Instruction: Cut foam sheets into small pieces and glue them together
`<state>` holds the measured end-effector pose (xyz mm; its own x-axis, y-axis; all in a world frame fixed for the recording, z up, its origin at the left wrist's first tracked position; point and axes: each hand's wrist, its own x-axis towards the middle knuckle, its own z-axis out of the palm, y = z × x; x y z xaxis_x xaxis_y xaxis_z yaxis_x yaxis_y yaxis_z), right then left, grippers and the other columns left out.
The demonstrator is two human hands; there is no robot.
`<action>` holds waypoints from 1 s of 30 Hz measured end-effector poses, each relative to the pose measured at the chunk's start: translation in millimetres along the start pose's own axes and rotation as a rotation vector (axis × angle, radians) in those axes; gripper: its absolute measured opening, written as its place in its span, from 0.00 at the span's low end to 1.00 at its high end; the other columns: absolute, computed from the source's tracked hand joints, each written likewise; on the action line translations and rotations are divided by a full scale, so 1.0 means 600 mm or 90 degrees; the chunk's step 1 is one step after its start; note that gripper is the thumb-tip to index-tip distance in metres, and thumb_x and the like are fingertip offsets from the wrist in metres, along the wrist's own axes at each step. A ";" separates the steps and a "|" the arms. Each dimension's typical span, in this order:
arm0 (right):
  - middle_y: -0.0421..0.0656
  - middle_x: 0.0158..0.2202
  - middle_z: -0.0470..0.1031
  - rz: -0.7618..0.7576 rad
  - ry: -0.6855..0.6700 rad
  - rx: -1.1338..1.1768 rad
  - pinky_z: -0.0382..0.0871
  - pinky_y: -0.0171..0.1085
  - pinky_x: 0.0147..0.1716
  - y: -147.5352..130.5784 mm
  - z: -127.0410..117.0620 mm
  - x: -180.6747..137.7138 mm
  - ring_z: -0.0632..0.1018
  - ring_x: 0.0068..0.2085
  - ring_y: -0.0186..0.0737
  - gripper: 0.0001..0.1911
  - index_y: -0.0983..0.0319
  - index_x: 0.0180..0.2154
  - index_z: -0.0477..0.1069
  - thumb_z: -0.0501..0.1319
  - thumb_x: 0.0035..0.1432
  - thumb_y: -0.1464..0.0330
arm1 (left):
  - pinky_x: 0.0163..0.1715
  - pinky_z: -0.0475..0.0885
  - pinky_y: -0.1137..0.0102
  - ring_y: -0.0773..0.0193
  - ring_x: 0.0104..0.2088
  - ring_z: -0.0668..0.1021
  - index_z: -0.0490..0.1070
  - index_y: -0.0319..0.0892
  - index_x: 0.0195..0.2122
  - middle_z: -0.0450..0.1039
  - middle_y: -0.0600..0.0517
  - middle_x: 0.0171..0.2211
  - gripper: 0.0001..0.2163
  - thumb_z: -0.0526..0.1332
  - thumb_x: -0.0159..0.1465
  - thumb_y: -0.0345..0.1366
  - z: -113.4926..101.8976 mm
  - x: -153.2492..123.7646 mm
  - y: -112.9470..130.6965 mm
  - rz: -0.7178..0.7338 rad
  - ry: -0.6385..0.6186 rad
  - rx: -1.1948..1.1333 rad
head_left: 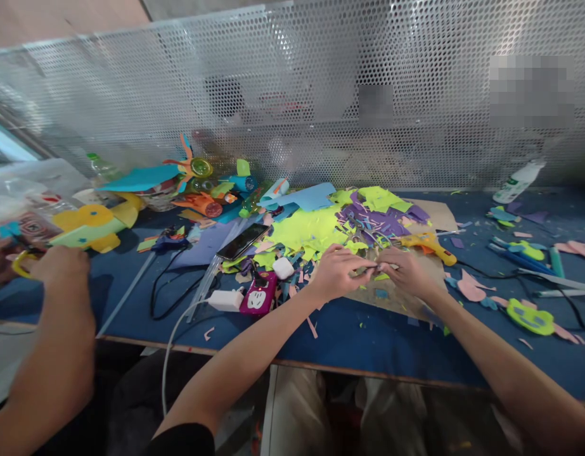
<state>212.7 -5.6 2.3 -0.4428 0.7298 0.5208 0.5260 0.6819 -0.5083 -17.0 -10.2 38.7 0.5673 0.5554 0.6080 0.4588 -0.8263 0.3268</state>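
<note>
My left hand (pixel 338 272) and my right hand (pixel 402 273) meet above a brown board (pixel 406 301) near the table's front. Both are pinched closed, fingertip to fingertip, on something small and thin that I cannot make out. Just behind them lie metal scissors (pixel 368 229) on purple paper scraps (pixel 363 212). A yellow hot glue gun (pixel 432 246) rests right behind my right hand. Bright yellow-green paper (pixel 304 229) is heaped beyond my left hand.
At left, another person's hand (pixel 59 265) holds yellow-handled scissors (pixel 22 263). A phone (pixel 243 242), a magenta power block (pixel 258 296) with a white plug (pixel 225 300) and cable lie left of my hands. A perforated metal screen (pixel 292 126) stands behind; a white bottle (pixel 518 182) leans at right.
</note>
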 end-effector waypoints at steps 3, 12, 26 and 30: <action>0.42 0.30 0.81 0.057 -0.046 -0.003 0.69 0.38 0.31 -0.007 -0.002 0.000 0.79 0.30 0.42 0.17 0.55 0.35 0.77 0.56 0.66 0.54 | 0.46 0.68 0.64 0.63 0.34 0.81 0.80 0.48 0.40 0.82 0.53 0.31 0.12 0.59 0.67 0.45 0.001 0.000 -0.006 -0.003 -0.037 -0.002; 0.45 0.35 0.85 0.106 0.005 -0.092 0.73 0.41 0.38 0.027 -0.079 -0.013 0.84 0.36 0.46 0.13 0.53 0.40 0.78 0.54 0.66 0.64 | 0.24 0.64 0.72 0.69 0.20 0.71 0.74 0.43 0.35 0.75 0.54 0.24 0.14 0.51 0.70 0.40 0.010 0.001 -0.019 -0.042 -0.100 -0.042; 0.50 0.33 0.80 0.610 -0.162 -0.456 0.62 0.42 0.29 0.139 -0.176 -0.064 0.79 0.32 0.52 0.33 0.57 0.34 0.72 0.59 0.44 0.35 | 0.35 0.71 0.70 0.63 0.35 0.78 0.75 0.45 0.46 0.79 0.50 0.39 0.12 0.58 0.66 0.43 0.018 0.002 -0.026 -0.153 -0.110 -0.021; 0.50 0.38 0.81 0.606 -0.149 -0.451 0.62 0.41 0.30 0.143 -0.159 -0.061 0.81 0.36 0.54 0.31 0.57 0.39 0.71 0.61 0.46 0.39 | 0.45 0.71 0.64 0.61 0.40 0.78 0.77 0.45 0.41 0.79 0.50 0.37 0.14 0.54 0.71 0.45 0.019 0.004 -0.023 -0.094 -0.168 -0.040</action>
<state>343.3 21.3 5.0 0.2559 0.9662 -0.0316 0.9616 -0.2578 -0.0946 -14.3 3.7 27.6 0.6596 0.6685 0.3436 0.5115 -0.7342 0.4464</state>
